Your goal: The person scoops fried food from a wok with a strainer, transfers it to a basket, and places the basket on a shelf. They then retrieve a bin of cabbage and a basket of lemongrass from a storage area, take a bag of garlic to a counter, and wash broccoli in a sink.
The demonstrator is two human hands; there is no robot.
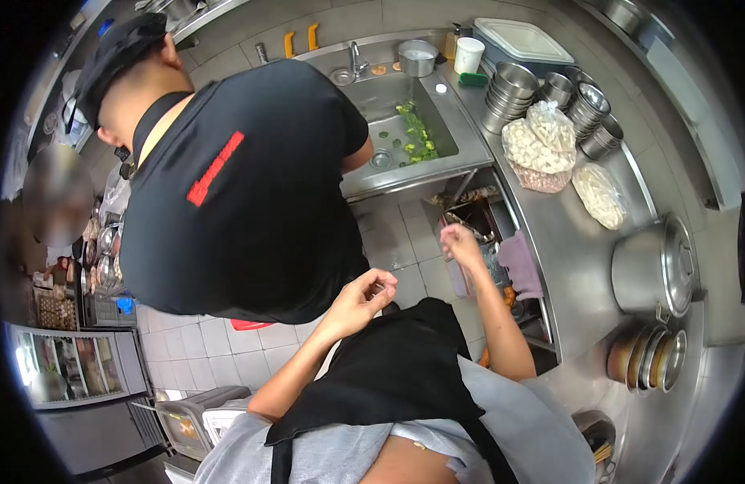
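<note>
My left hand (363, 300) is in front of the black apron (380, 363), beside the co-worker's back. Its fingers are loosely bent, with a gap at the thumb, and I see nothing in them. Out over the floor by the counter's open side, my right hand (460, 244) has its fingers curled in. Whether it holds anything is hidden. Close beneath it are a thin pinkish edge and a clear plastic item on the lower shelf, hard to make out. A purple cloth (519, 264) hangs from the counter edge to its right.
A co-worker in a black shirt (251, 185) bends at the sink (372, 113), which holds green vegetable pieces (419, 129). The steel counter (578, 266) carries stacked metal bowls (510, 93), bags of white pieces (539, 149) and a lidded pot (651, 262). A fridge (74, 367) stands left.
</note>
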